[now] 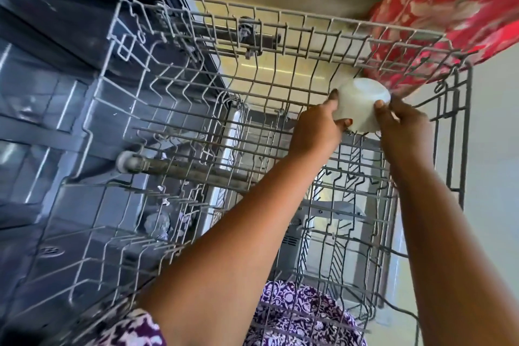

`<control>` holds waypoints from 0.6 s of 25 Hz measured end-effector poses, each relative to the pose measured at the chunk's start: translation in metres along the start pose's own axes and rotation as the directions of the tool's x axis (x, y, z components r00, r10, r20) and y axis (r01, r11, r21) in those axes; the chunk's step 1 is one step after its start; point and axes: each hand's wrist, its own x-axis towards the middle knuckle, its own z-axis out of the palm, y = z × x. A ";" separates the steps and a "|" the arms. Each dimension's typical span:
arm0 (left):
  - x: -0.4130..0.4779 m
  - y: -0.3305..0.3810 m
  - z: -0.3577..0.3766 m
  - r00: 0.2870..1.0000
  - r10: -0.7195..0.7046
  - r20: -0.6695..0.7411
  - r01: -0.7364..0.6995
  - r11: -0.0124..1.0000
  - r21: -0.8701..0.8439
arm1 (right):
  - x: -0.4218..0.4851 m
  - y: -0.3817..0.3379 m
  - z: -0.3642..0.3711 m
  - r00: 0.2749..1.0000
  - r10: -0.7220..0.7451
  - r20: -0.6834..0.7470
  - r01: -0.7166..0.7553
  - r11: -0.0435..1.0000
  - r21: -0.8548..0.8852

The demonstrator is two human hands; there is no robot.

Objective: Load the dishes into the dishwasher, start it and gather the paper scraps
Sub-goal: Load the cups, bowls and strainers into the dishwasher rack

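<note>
White bowl (pixel 362 105) was held over the far right part of the pulled-out upper rack (pixel 182 126), base turned up and away, mouth toward the wires; could not tell whether it touched the wires yet; left hand (pixel 316 128) gripped its left side, thumb under the rim edge and fingers curled behind; right hand (pixel 403 125) gripped the right side, thumb on the wall, other fingers hidden behind the bowl; both forearms reached across the rack from the near side

Around it: rows of upright tines stood across the middle and left of the rack, no dishes seen among them; the rack's far rim wire ran just behind the bowl; red floral cloth (pixel 449 8) hung just beyond that rim at the far right corner, close to the bowl; dark dishwasher tub (pixel 56 93) lay open on the left; spray arm (pixel 247 34) showed through the wires near the far rim; grey tube (pixel 179 170) ran under the rack's middle; darker lower rack (pixel 345 219) visible through the wires below the hands; purple patterned garment (pixel 295 317) at the near edge, matching sleeve (pixel 132 329) on the left arm
</note>
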 end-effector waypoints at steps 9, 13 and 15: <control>-0.109 0.002 -0.047 0.988 -0.151 0.001 0.147 0.962 -0.228 | -0.102 -0.039 -0.019 0.991 -0.007 0.130 0.013 0.999 -0.048; -0.203 0.023 -0.107 0.983 -0.179 -0.029 0.163 0.944 -0.286 | -0.178 -0.096 -0.051 0.912 -0.232 0.339 0.270 0.960 -0.069; -0.251 0.030 -0.140 0.974 -0.206 -0.095 0.166 0.933 -0.318 | -0.213 -0.122 -0.065 0.837 -0.372 0.401 0.424 0.905 -0.045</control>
